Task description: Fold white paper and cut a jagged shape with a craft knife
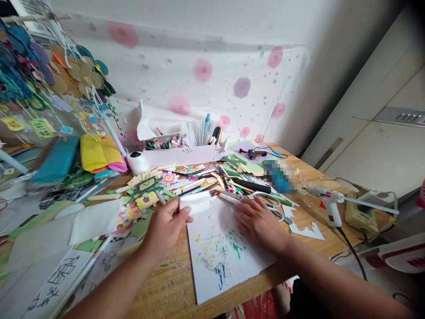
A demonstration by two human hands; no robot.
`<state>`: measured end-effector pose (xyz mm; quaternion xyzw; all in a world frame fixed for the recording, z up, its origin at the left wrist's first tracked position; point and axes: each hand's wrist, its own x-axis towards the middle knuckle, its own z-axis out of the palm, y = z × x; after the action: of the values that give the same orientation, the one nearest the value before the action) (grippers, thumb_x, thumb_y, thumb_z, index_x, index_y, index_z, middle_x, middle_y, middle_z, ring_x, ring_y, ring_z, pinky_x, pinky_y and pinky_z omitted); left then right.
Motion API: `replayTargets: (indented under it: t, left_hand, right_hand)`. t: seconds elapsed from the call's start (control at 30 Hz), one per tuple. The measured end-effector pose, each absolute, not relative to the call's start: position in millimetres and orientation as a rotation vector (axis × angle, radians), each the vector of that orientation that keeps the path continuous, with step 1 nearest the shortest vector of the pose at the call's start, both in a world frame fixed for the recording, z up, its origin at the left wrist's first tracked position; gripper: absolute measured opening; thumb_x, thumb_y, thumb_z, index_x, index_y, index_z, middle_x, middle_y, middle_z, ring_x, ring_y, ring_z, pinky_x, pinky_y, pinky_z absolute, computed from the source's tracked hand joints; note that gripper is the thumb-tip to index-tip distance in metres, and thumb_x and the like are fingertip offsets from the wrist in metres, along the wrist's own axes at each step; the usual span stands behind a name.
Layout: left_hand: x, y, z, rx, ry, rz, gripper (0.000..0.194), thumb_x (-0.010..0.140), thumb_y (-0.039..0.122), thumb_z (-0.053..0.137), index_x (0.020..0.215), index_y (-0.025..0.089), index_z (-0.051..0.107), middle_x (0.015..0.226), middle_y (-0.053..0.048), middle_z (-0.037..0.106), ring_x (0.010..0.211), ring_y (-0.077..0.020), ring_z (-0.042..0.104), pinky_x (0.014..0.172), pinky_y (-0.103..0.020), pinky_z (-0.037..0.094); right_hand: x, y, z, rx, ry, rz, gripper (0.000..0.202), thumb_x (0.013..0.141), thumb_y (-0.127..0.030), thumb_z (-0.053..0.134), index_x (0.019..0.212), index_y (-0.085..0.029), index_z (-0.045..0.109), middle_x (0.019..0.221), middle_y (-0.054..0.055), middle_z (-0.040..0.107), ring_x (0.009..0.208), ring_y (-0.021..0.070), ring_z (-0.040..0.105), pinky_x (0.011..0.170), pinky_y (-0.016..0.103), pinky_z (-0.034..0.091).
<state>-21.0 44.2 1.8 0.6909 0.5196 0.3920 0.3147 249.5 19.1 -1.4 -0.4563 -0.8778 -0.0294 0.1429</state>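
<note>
white paper (196, 203) crosswise in left fingers (183, 214)

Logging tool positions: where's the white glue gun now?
In the head view, the white glue gun stands on the table's right side, beside the beige box.

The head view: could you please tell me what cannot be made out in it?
All in the head view:
- Blue item right of centre: identity masked by pixelation.
- Colour-stained white sheet: part covered by the bare right hand.
- Assorted slim pens: lower parts hidden by the pale lilac box's front wall.
- Small dark writing on that box: too small to read.
- Red-and-white object: cut off by the right edge.
</note>
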Motion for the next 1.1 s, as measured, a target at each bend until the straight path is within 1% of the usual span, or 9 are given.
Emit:
replayTargets:
  t: [0.07, 0.17, 0.23, 0.3, 0.4, 0.57, 0.77, 0.93, 1.1]
  left_hand:
    - [-21.0, 48.3, -0.2, 1.714, 1.371, 1.038, 0.026, 0.09, 0.04, 0.041, 0.09, 0.017, 0.052, 0.075, -0.003, 0.065, 0.071, -0.0211, 0.069, 0.056, -0.029, 0.052]
    - [-16.7, 52.7, -5.3, 1.657, 1.38, 1.0, 0.028, 0.092, 0.037, 0.04, 0.102, 0.014, 0.052, 0.085, -0.005, 0.067, 0.071, -0.0192, 0.069, 0.057, -0.03, 0.054]
    - [-14.0, 53.9, -7.4, 1.69, 1.399, 0.963, 0.028, 0.093, 0.036, 0.043, 0.104, 0.013, 0.055, 0.087, -0.005, 0.067, 0.069, -0.0165, 0.067, 0.061, -0.031, 0.055]
    - [-12.8, 53.5, -7.4, 1.771, 1.431, 0.92, 0.026, 0.091, 0.036, 0.049, 0.101, 0.013, 0.058, 0.089, -0.005, 0.065, 0.072, -0.0154, 0.064, 0.065, -0.033, 0.054]
    - [-13.4, 51.4, -5.0, 1.923, 1.467, 0.841, 0.023, 0.089, 0.034, 0.055, 0.098, 0.013, 0.06, 0.093, -0.005, 0.063, 0.08, -0.0168, 0.062, 0.073, -0.036, 0.053]
    - [-16.9, 54.0, -7.1, 2.064, 1.464, 0.82, 0.024, 0.088, 0.032, 0.056, 0.103, 0.014, 0.059, 0.101, -0.006, 0.062, 0.087, -0.0189, 0.061, 0.077, -0.039, 0.052]
    - [-29.8, 65.4, -10.5, 1.945, 1.529, 1.163, 0.024, 0.088, 0.032, 0.056, 0.104, 0.015, 0.059, 0.104, -0.007, 0.062, 0.09, -0.0196, 0.061, 0.079, -0.04, 0.052]
    - [-38.8, 68.5, -8.5, 1.633, 1.471, 1.53, 0.026, 0.089, 0.034, 0.054, 0.104, 0.014, 0.058, 0.099, -0.006, 0.062, 0.085, -0.0189, 0.061, 0.076, -0.038, 0.052]
    - [-36.4, 72.8, -12.9, 1.325, 1.272, 1.635, 0.028, 0.091, 0.035, 0.051, 0.109, 0.014, 0.056, 0.092, -0.004, 0.062, 0.071, -0.0142, 0.061, 0.064, -0.032, 0.054]
  right_hand:
    - [248.6, 5.6, 2.3, -1.299, -2.563, -0.045, 0.03, 0.087, -0.033, 0.056, 0.113, -0.02, 0.062, 0.131, 0.013, 0.055, 0.124, 0.0325, 0.041, 0.104, 0.059, 0.024]
    - [241.2, -23.4, 0.6, -1.107, -2.741, 0.221, 0.075, 0.074, -0.059, 0.062, 0.135, -0.019, 0.046, 0.144, 0.016, 0.041, 0.131, 0.0346, 0.036, 0.105, 0.055, 0.031]
    - [235.0, -40.7, -7.7, -1.059, -2.813, 0.307, 0.097, 0.068, -0.064, 0.063, 0.144, -0.015, 0.03, 0.149, 0.019, 0.028, 0.136, 0.0359, 0.028, 0.107, 0.054, 0.03]
    - [229.7, -52.7, -18.7, -1.13, -2.807, 0.283, 0.104, 0.066, -0.062, 0.067, 0.146, -0.012, 0.024, 0.15, 0.021, 0.024, 0.137, 0.0368, 0.024, 0.108, 0.054, 0.029]
    - [225.6, -63.6, -31.3, -1.244, -2.733, 0.193, 0.092, 0.071, -0.053, 0.069, 0.144, -0.01, 0.031, 0.146, 0.02, 0.034, 0.136, 0.0347, 0.029, 0.108, 0.051, 0.033]
    - [231.3, -74.3, -28.7, -1.06, -2.68, 0.081, 0.058, 0.086, -0.047, 0.056, 0.134, -0.014, 0.048, 0.136, 0.014, 0.05, 0.13, 0.0287, 0.041, 0.106, 0.045, 0.039]
    - [244.2, -54.7, 8.4, -0.906, -2.422, -0.03, 0.041, 0.09, -0.019, 0.05, 0.13, -0.017, 0.051, 0.127, 0.013, 0.06, 0.123, 0.0228, 0.051, 0.101, 0.042, 0.045]
    - [256.5, -16.7, 42.8, -1.059, -1.958, 0.303, 0.025, 0.081, -0.029, 0.062, 0.104, -0.023, 0.07, 0.109, 0.007, 0.071, 0.104, 0.0238, 0.064, 0.094, 0.039, 0.047]
    - [271.7, 19.9, 43.4, -1.203, -1.451, 0.323, 0.032, 0.085, -0.044, 0.055, 0.086, -0.015, 0.069, 0.074, 0.005, 0.07, 0.069, 0.0209, 0.064, 0.063, 0.031, 0.051]
